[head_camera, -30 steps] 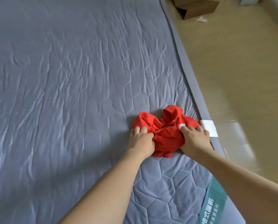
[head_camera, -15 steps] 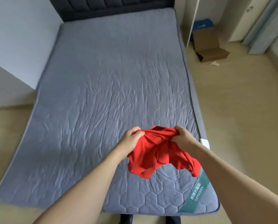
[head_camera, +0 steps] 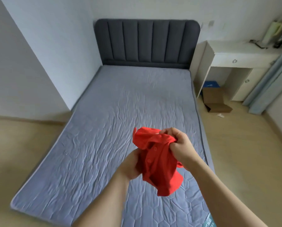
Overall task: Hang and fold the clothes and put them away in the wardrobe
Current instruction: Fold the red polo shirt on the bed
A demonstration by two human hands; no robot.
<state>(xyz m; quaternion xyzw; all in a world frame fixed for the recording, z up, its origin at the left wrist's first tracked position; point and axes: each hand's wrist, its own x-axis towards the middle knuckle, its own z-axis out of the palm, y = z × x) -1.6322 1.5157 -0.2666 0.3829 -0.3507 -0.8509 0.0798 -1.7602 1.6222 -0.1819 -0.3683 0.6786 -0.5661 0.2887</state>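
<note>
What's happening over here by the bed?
A person stands at the foot of a bare grey mattress, holding a small red buttoned shirt up in the air with both hands. The right hand grips its upper edge and the left hand holds it lower down. It is bunched, not yet folded.

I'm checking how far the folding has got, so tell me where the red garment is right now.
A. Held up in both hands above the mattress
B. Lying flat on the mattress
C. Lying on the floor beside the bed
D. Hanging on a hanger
A: the red garment hangs bunched in the air, gripped at its upper edge by the right hand and lower down by the left hand, clear of the mattress.
</note>
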